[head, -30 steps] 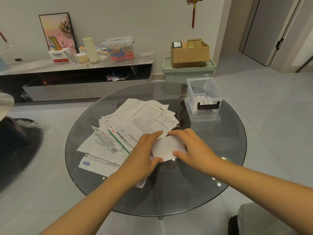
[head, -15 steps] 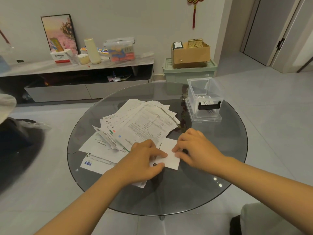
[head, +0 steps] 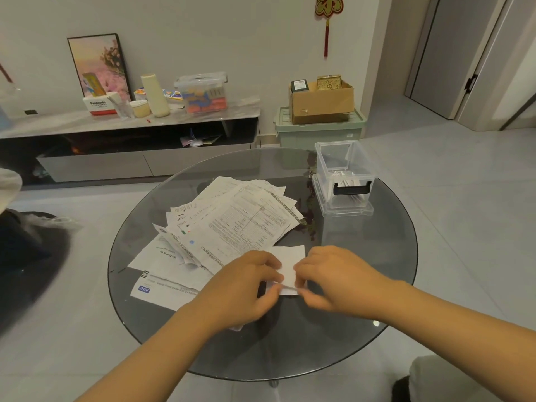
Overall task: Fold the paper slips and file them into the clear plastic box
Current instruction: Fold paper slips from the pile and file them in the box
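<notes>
A: Largest first. Round glass table (head: 362, 329), dark top, under both hands.

B: Next?

A: Loose pile of printed papers (head: 232, 224), fanned out, just beyond and to the left of the left hand (head: 243, 288). Some sheets run under that hand's wrist.

B: And the clear plastic box (head: 345, 172)?

A: Well beyond the right hand (head: 339, 281), toward the far right rim. Open on top, black latch facing me, standing on what looks like its own lid. A few folded slips (head: 348, 184) stand inside.

B: The hands?

A: Close together, near the table's middle. Left hand: fingers curled, thumb and forefinger pinching the left edge of a small white slip (head: 290, 259). Right hand: fingers bent, tips pinching the slip's right and near edge. Its thumb is blurred.

B: The slip itself?

A: Blank side up, lying between the two hands, far half flat on the glass, near edge lifted by the fingers. Its left part overlaps the pile's edge.
</notes>
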The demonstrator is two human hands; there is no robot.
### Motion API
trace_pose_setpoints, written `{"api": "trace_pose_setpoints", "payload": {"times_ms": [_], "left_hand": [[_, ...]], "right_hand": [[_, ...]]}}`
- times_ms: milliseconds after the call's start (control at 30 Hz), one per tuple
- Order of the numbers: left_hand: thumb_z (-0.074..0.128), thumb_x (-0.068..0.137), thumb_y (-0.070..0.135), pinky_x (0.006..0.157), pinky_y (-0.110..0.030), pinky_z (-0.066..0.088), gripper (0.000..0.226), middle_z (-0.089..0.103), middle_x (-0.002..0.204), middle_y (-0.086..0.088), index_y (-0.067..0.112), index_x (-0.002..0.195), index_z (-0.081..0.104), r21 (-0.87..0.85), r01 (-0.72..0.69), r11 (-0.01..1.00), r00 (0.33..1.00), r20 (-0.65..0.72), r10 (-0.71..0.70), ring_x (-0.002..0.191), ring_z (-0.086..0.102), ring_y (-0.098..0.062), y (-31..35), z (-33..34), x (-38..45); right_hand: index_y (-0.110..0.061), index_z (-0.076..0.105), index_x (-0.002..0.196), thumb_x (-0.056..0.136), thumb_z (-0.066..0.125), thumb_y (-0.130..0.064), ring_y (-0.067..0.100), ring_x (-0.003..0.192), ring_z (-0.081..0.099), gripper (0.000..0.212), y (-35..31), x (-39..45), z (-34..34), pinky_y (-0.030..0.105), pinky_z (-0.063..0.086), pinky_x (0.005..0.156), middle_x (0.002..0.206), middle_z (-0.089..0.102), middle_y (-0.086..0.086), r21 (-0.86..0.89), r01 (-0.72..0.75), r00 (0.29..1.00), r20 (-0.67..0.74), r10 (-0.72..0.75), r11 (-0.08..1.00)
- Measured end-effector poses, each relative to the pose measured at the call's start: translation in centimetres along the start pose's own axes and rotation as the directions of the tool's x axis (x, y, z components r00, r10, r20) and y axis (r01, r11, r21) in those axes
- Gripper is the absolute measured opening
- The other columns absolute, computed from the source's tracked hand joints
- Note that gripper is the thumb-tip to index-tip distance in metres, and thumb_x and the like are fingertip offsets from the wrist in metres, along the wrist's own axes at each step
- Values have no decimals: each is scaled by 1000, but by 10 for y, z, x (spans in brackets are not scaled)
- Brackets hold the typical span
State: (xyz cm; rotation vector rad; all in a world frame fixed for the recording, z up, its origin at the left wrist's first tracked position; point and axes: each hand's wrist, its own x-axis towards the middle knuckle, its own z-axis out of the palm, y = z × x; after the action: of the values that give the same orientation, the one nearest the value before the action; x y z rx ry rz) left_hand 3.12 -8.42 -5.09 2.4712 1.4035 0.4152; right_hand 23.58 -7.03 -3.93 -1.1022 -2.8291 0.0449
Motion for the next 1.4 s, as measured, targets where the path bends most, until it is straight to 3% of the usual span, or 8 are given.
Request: {"api": "trace_pose_setpoints", "payload": {"times_ms": [167,333,500,633,733,967,1167,1400], "left_hand": [[41,72,69,87,-20,43,61,57,113,15,26,110,62,-29,3,1000,999,47,-1,103,49,-2,0,-2,4],[47,83,47,78,-32,46,33,63,98,12,25,98,67,-17,7,1000,1000,11,-7,91,53,-6,0,0,8],[57,90,38,70,-25,45,13,66,85,14,32,87,68,-151,114,982,992,-45,-122,80,57,-4,0,-3,11],[59,88,33,62,-12,35,6,58,73,20,36,84,63,-166,161,973,976,-119,-182,75,54,-2,3,-1,16],[64,84,31,65,-6,33,16,53,86,22,36,98,60,-134,180,975,970,-140,-198,79,51,0,5,2,21],[71,81,25,84,-16,39,55,52,118,7,28,131,46,-190,254,948,954,-114,-278,92,49,-4,3,5,30],[73,79,25,97,-24,36,71,43,129,4,29,139,35,-188,302,935,935,-136,-329,114,42,-12,4,8,35],[63,87,28,89,-20,37,19,60,113,8,23,105,68,-4,154,988,985,-73,-154,105,50,-9,5,6,35]], "right_hand": [[-18,59,96,91,43,-32,20,77,51,22,0,2,-10,33,43,68,84,58,4,42,-96,995,3,96,995],[-18,60,92,91,48,-31,18,77,55,17,8,1,-14,38,47,73,84,62,-1,250,-155,988,62,144,956],[-27,60,92,86,57,-49,8,81,59,23,17,4,-11,27,49,73,87,66,-9,437,-219,976,106,192,872],[-27,58,101,84,65,-30,1,74,58,19,13,8,-4,17,46,68,82,64,-12,511,-270,956,40,292,816],[-24,54,109,84,65,-23,2,68,54,28,10,13,2,17,45,66,77,58,-13,544,-319,928,14,372,776],[-24,41,128,84,66,-25,12,81,49,51,9,24,13,33,48,78,79,46,-11,491,-387,895,-3,446,781],[-26,48,121,79,72,-30,14,106,35,48,12,24,18,29,40,90,103,39,-6,426,-391,879,-89,468,816],[-28,63,117,92,53,-39,15,109,41,30,8,19,13,25,27,85,108,59,-9,139,-207,968,-116,224,968]]}}
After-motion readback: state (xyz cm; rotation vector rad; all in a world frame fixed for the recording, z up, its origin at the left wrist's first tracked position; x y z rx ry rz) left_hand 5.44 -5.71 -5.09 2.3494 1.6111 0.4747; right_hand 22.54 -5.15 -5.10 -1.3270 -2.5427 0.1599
